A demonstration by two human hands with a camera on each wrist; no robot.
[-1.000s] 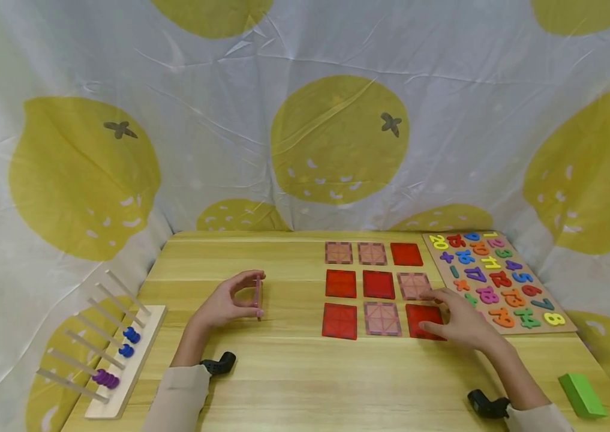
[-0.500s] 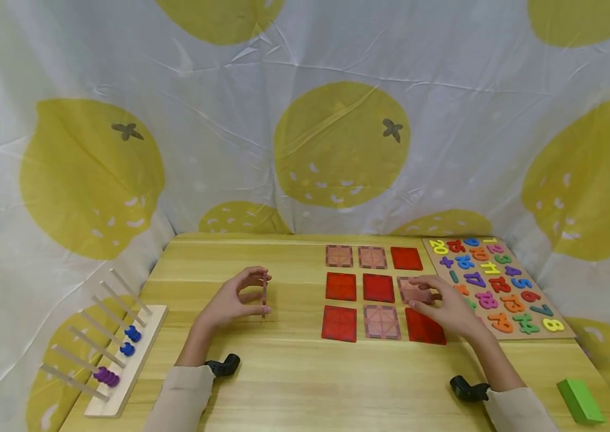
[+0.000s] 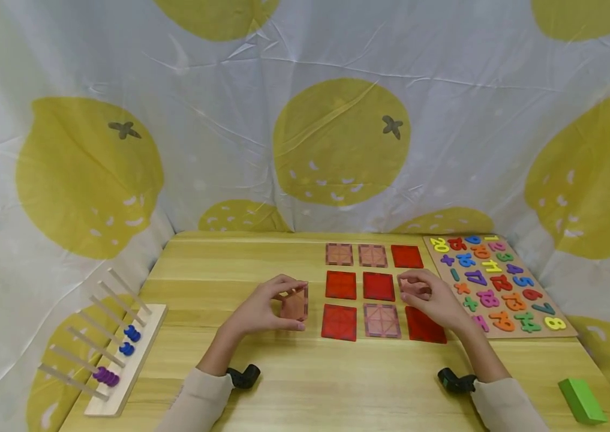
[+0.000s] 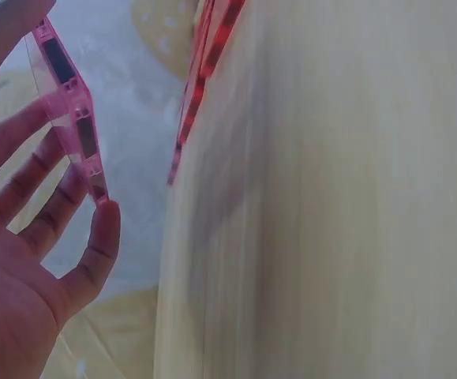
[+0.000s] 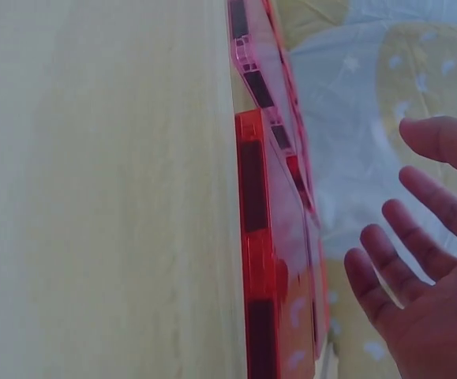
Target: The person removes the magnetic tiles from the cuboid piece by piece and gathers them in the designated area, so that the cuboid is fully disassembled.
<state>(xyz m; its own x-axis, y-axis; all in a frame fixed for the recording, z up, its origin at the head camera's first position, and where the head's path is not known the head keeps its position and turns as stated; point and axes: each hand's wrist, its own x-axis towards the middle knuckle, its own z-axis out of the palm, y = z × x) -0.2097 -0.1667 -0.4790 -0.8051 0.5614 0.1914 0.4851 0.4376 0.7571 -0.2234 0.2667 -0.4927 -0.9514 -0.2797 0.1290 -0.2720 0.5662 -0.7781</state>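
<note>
My left hand (image 3: 264,306) pinches a clear pink magnetic tile (image 4: 74,103) by its edges, thumb on one side and fingers on the other, tilted above the table just left of the laid-out tiles. Three rows of square tiles lie flat in a grid, some red, such as the red tile (image 3: 339,322), and some pink, such as the pink tile (image 3: 382,320). Over the grid's right column hovers my right hand (image 3: 434,297), fingers loosely bent and holding nothing. It partly covers a pink tile (image 3: 405,286); the red tile (image 5: 279,260) below lies apart from its fingers.
A number board (image 3: 499,282) with coloured digits lies to the right of the grid. At the left stands a wooden peg rack (image 3: 140,354) with blue and purple beads. A green block (image 3: 582,400) sits near the right front edge, and a lemon-print cloth (image 3: 218,144) hangs behind.
My left hand has carried the pink tile rightward towards the grid, turning its face more into view. The right hand has shifted slightly left and away from me over the right column.
</note>
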